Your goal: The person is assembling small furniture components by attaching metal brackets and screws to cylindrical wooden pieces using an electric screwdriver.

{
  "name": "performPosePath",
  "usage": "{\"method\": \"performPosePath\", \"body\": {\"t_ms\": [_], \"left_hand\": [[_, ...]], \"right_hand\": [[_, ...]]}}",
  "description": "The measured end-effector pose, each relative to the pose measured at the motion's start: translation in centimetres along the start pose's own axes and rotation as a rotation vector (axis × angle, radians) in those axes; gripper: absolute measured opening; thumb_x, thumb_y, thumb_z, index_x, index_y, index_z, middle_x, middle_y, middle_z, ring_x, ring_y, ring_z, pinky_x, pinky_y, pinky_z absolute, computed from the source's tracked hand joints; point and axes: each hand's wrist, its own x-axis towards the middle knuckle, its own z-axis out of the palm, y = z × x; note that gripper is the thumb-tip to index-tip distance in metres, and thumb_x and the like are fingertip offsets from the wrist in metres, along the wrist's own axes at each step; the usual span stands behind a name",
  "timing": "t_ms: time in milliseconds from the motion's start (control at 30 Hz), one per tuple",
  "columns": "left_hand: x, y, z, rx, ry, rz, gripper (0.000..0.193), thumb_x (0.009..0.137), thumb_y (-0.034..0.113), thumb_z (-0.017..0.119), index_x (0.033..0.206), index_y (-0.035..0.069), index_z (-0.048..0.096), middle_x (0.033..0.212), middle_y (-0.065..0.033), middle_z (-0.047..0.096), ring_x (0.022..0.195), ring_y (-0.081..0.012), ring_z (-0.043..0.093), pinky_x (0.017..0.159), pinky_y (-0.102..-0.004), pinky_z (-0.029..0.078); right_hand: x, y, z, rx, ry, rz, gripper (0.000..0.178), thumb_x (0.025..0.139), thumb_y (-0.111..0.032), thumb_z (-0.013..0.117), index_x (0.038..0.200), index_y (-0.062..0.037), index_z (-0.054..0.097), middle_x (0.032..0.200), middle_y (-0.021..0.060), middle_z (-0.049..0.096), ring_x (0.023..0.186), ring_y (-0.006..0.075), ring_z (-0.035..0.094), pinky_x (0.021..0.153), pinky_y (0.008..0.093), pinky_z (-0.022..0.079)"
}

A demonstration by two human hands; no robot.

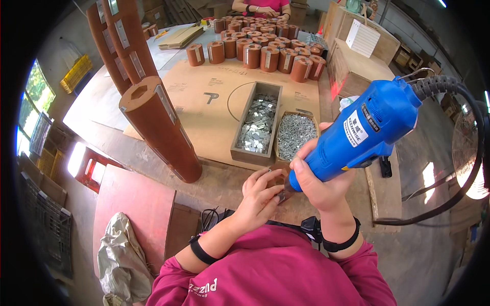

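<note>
Two bare hands meet at the near edge of a wooden desk (pixel 224 179), the right hand (pixel 326 191) clasping a blue power screwdriver (pixel 352 135), its fingers wrapped about the body and its thumb laid along the side. Fingers of the left hand (pixel 258 196) curl around a small brown block (pixel 280 167), mostly hidden beneath them at the tool's nose, where a piece of metal (pixel 281 197) shows; from where I stand, I cannot tell whether the tip touches it. Just beyond the hands sits a long box (pixel 250 156) filled with flat metal plates (pixel 258 125), and directly to its right a shallow tray (pixel 277 149) heaped with screws (pixel 297 133). A cardboard sheet (pixel 196 130) covers much of the worktop. Three tall brown columns (pixel 162 135), fitted with metal strips, rise on the left. Dozens of short brown cylinders (pixel 275 60) crowd the far side, holes showing in their tops, with a co-worker (pixel 273 4) in pink behind them. A thick dark cable (pixel 479 153) loops from the screwdriver's rear down the right side, past a fan (pixel 472 173).
</note>
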Motion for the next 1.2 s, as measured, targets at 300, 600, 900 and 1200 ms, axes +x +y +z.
{"method": "performPosePath", "body": {"t_ms": [300, 600, 900, 1200], "left_hand": [[2.0, 0.8, 1.5, 0.233, 0.142, -0.058, 0.054, 0.055, 0.035, 0.076, 0.096, 0.005, 0.056, 0.123, -0.0194, 0.039, 0.116, -0.0395, 0.032, 0.093, -0.0497, 0.026], [2.3, -0.2, 2.3, 0.286, 0.188, -0.012, 0.045, 0.054, 0.031, 0.075, 0.083, 0.002, 0.057, 0.118, -0.0181, 0.044, 0.105, -0.0366, 0.043, 0.088, -0.0472, 0.032], [2.8, -0.7, 2.7, 0.286, 0.200, 0.005, 0.046, 0.056, 0.030, 0.074, 0.090, 0.003, 0.058, 0.113, -0.0152, 0.048, 0.091, -0.0313, 0.050, 0.080, -0.0427, 0.037], [2.8, -0.5, 2.7, 0.291, 0.197, 0.007, 0.051, 0.056, 0.032, 0.073, 0.096, 0.004, 0.057, 0.113, -0.0143, 0.049, 0.090, -0.0305, 0.051, 0.079, -0.0422, 0.037]], "right_hand": [[0.6, 1.2, 1.1, -0.048, -0.016, 0.055, 0.048, 0.067, 0.009, 0.055, 0.111, 0.0035, 0.036, 0.073, 0.0082, 0.055, 0.064, 0.0126, 0.056, 0.060, 0.0251, 0.045], [0.9, 1.7, 1.2, -0.054, -0.008, 0.094, 0.046, 0.067, 0.010, 0.055, 0.110, 0.0029, 0.037, 0.072, 0.0074, 0.054, 0.063, 0.0127, 0.055, 0.059, 0.0261, 0.046], [1.0, 1.3, 1.8, -0.067, 0.028, 0.059, 0.044, 0.066, 0.007, 0.058, 0.106, 0.0025, 0.042, 0.074, 0.0055, 0.056, 0.065, 0.0103, 0.054, 0.060, 0.0243, 0.046], [1.0, 1.1, 1.8, -0.054, 0.003, 0.113, 0.044, 0.065, 0.006, 0.059, 0.106, 0.0026, 0.043, 0.073, 0.0047, 0.055, 0.066, 0.0095, 0.053, 0.061, 0.0240, 0.045]]}}
